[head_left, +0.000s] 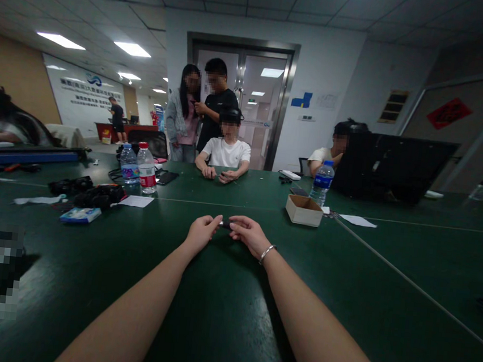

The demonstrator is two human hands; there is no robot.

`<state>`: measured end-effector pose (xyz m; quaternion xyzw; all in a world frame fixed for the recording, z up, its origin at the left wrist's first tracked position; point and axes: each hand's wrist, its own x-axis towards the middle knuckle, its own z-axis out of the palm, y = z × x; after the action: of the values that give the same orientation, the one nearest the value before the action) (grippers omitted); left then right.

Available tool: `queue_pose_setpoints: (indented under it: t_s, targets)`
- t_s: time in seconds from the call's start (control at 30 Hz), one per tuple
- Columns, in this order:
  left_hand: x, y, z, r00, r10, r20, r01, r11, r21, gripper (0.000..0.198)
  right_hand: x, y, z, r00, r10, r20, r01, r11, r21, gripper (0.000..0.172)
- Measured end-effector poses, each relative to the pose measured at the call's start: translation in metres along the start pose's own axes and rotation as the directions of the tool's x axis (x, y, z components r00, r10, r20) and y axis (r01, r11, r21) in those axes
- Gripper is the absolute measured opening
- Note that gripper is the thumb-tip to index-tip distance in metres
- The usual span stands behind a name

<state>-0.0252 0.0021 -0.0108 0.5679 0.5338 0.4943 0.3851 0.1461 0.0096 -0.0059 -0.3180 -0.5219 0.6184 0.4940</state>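
Out in front of me, above the green table [212, 303], both hands meet at a small dark cylinder with a shiny metal end [225, 224]; its exact kind is too small to make out. My left hand [202, 235] pinches the metal end between thumb and fingers. The dark end is pinched by my right hand [251, 236], which wears a silver bracelet [267, 254] at the wrist. The fingers cover part of the cylinder, which lies roughly level.
An open cardboard box [304, 214] and a blue-capped water bottle [322, 183] stand ahead on the right. Two bottles, one red-capped [147, 169], black cables [99, 194] and a tissue pack [80, 215] are on the left. Across the table sits a person in a white shirt [227, 154].
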Motion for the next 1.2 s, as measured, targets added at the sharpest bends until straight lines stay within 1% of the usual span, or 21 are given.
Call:
queue_pose_setpoints:
  t_s: [0.13, 0.23, 0.3, 0.43, 0.57, 0.73, 0.87, 0.93, 1.03, 1.2]
  targets:
    - [0.002, -0.003, -0.001, 1.000, 0.015, -0.011, -0.015, 1.000, 0.023, 0.053, -0.001, -0.001, 0.000, 1.000, -0.011, 0.019, 0.010, 1.000, 0.012, 0.032]
    - [0.003, -0.004, 0.000, 1.000, 0.013, -0.009, -0.013, 1.000, 0.006, 0.052, -0.001, -0.002, 0.001, 1.000, -0.009, 0.022, 0.009, 1.000, 0.014, 0.033]
    - [0.002, -0.003, 0.000, 1.000, 0.023, 0.015, -0.022, 0.999, -0.037, 0.049, -0.001, -0.002, 0.001, 1.000, -0.008, 0.009, 0.008, 1.000, 0.022, 0.031]
    - [-0.002, 0.001, 0.001, 0.995, 0.067, 0.076, -0.056, 0.987, -0.148, 0.042, 0.000, -0.001, 0.001, 0.998, 0.012, -0.055, -0.010, 0.999, 0.043, 0.022]
    - [-0.006, 0.006, 0.001, 0.990, 0.086, 0.113, -0.064, 0.981, -0.183, 0.042, 0.002, -0.001, 0.001, 0.995, 0.040, -0.090, -0.034, 0.997, 0.064, 0.016]
    - [-0.007, 0.007, 0.000, 0.985, 0.093, 0.146, -0.063, 0.979, -0.196, 0.040, 0.002, -0.001, 0.001, 0.995, 0.054, -0.089, -0.049, 0.997, 0.062, 0.017]
    - [-0.007, 0.007, -0.001, 0.977, 0.114, 0.180, -0.079, 0.978, -0.193, 0.040, 0.003, 0.000, -0.001, 0.996, 0.045, -0.076, -0.042, 0.998, 0.038, 0.023]
    - [-0.007, 0.007, -0.001, 0.976, 0.113, 0.186, -0.078, 0.980, -0.186, 0.041, 0.003, 0.001, -0.001, 0.996, 0.045, -0.075, -0.044, 0.999, 0.014, 0.025]
    - [-0.008, 0.009, -0.001, 0.981, 0.093, 0.168, -0.062, 0.982, -0.180, 0.043, 0.004, 0.002, -0.001, 0.997, 0.037, -0.072, -0.038, 0.999, -0.014, 0.027]
    - [-0.007, 0.008, 0.000, 0.988, 0.023, 0.153, 0.004, 0.985, -0.173, 0.045, 0.003, 0.003, -0.001, 0.998, 0.016, -0.067, -0.016, 1.000, 0.001, 0.028]
